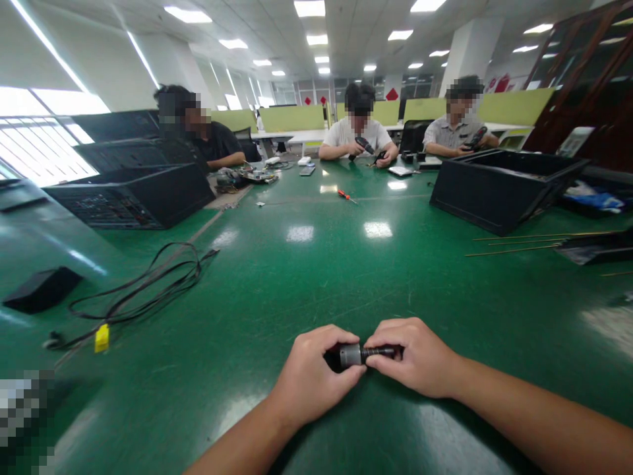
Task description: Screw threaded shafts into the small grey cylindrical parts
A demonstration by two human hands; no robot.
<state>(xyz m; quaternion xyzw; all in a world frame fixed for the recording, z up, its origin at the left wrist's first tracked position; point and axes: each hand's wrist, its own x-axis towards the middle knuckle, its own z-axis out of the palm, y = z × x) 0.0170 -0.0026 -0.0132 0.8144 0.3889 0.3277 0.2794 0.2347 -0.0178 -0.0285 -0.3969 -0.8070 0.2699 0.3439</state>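
Low in the middle of the head view, both hands meet on a small cylindrical tool part (351, 355) with a thick grey collar and a thinner, ribbed black shaft. My left hand (319, 376) wraps the thick collar end, thumb below and index finger above. On the other side, my right hand (415, 359) pinches the ribbed shaft between thumb and fingers. The part lies roughly level, and its two ends are partly hidden by my palms. Whether it is one piece or two joined pieces I cannot tell.
Coiled black cables (148, 287) with a yellow tag (101, 338) lie left. Black computer cases stand at left (168, 194) and right (487, 191). Thin rods (519, 249) lie at right. A red screwdriver (346, 196) lies farther back. Several people sit around the green table (277, 277).
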